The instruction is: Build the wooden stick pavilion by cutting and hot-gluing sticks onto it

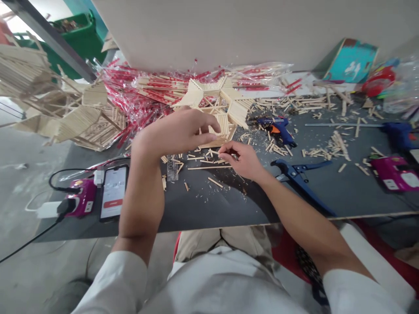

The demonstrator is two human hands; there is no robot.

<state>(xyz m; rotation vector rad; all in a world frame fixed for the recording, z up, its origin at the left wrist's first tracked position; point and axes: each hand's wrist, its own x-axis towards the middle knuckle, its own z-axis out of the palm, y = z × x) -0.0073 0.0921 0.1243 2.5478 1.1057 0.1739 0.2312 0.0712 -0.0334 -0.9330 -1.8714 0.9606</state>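
Note:
A star-like structure of glued wooden sticks (240,112) stands on the dark table in front of me. My left hand (186,131) is over its near left side, fingers bent and thumb apart, with nothing visible between them. Just right of it, my right hand (242,160) pinches a short wooden stick (214,151) by the structure's near edge. Below the hands lie a longer thin stick (209,168), loose short pieces (215,182) and a small clear plastic piece (172,169). My left hand and wrist hide part of the structure.
A blue glue gun (278,130) and blue cutter (303,181) lie right, among stick offcuts (337,146). Red-wrapped sticks (157,87) pile behind. A phone (113,192) and purple power strip (85,196) sit left, below another stick structure (75,117). Another purple strip (394,173) is far right.

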